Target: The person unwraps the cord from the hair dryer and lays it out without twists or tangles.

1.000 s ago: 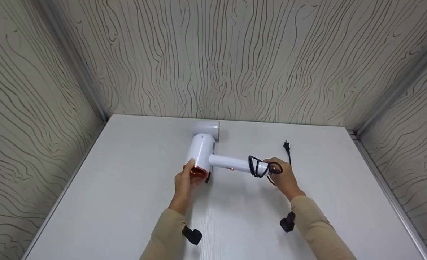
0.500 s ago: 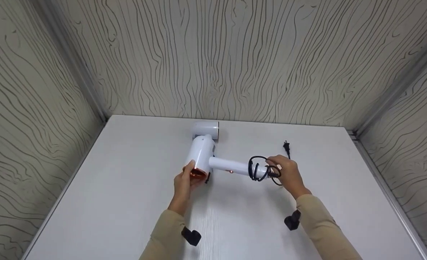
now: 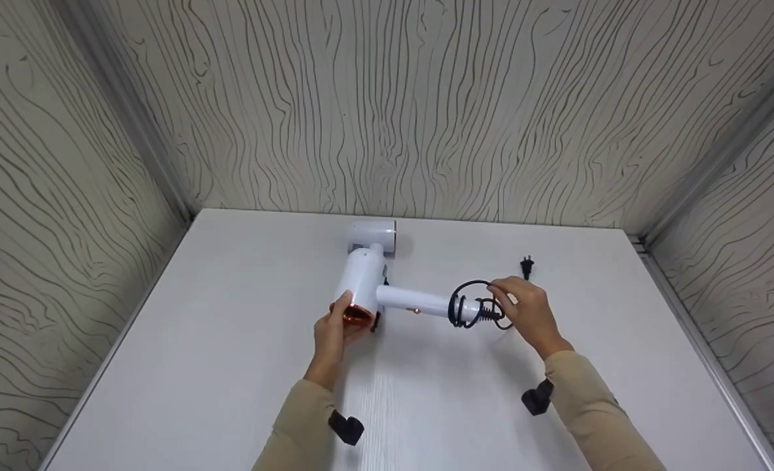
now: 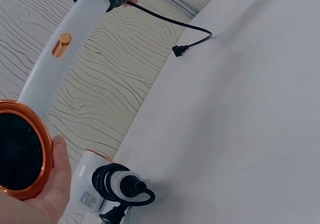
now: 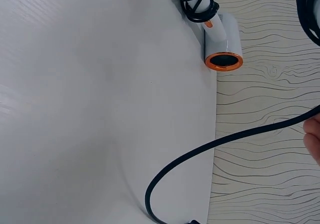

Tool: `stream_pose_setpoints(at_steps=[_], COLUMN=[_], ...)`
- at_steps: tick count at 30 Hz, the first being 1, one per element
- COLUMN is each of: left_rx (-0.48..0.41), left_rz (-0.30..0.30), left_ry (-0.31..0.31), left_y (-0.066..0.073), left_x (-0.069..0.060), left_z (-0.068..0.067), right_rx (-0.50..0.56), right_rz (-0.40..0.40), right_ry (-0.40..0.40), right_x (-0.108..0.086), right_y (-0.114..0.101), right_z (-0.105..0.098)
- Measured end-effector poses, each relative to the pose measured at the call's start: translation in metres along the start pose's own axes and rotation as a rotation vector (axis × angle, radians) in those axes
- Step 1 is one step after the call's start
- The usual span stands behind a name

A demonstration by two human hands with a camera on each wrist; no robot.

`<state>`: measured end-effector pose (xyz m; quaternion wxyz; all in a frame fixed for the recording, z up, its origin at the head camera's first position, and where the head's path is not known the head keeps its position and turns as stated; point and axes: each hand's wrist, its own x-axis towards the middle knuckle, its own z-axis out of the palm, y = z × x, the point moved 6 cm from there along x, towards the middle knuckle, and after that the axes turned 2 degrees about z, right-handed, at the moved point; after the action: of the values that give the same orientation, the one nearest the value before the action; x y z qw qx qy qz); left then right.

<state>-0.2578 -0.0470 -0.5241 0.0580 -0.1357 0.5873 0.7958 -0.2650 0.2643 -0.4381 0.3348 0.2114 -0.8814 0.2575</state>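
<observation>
A white hair dryer [image 3: 362,275] with a copper-coloured rim is held above the table. My left hand [image 3: 330,337] grips its rimmed end, thumb on the barrel. The handle [image 3: 419,299] points right, with black cord [image 3: 455,313] looped round its end. Beyond that end, my right hand [image 3: 532,314] pinches a strand of the cord between thumb and fingers. From there the cord runs to a black two-pin plug [image 4: 179,50] at the table surface. In the right wrist view only fingertips [image 5: 312,134] show, beside the cord [image 5: 240,135].
A second white hair dryer [image 3: 377,235] lies at the table's back edge, its own cord [image 4: 107,181] wound round the handle. Behind the white table [image 3: 243,294] rises a wood-grain panel [image 3: 387,111]. Similar panels flank both sides.
My right hand has moved to the right, drawing the pinched strand out into a wider loop. The plug has shifted slightly right. My left hand keeps its grip on the hair dryer.
</observation>
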Motion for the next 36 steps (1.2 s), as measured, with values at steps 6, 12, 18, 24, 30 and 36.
stream_pose_setpoints(at_steps=[6,12,18,24,30,36], left_rx=[0.013,0.034,0.076,0.038,0.022,0.025], left_rz=[-0.02,-0.038,-0.049,-0.048,-0.053,-0.06], left_ry=[0.014,0.035,0.05,0.081,0.125,0.137], left_y=[-0.002,-0.004,-0.005,-0.006,-0.007,-0.006], left_x=[0.001,0.003,0.003,0.003,0.006,0.007], left_z=[-0.001,-0.002,-0.005,-0.007,-0.011,-0.014], right_rx=[-0.024,-0.032,-0.052,-0.07,-0.075,-0.119], right_rz=[-0.034,-0.058,-0.093,-0.133,-0.161,-0.187], right_ry=[0.016,0.03,0.032,0.044,0.048,0.003], right_x=[0.0,-0.002,-0.004,-0.006,-0.009,-0.013], right_y=[-0.003,-0.004,-0.007,-0.01,-0.011,-0.013], right_z=[-0.001,-0.001,0.0,0.001,0.001,0.003])
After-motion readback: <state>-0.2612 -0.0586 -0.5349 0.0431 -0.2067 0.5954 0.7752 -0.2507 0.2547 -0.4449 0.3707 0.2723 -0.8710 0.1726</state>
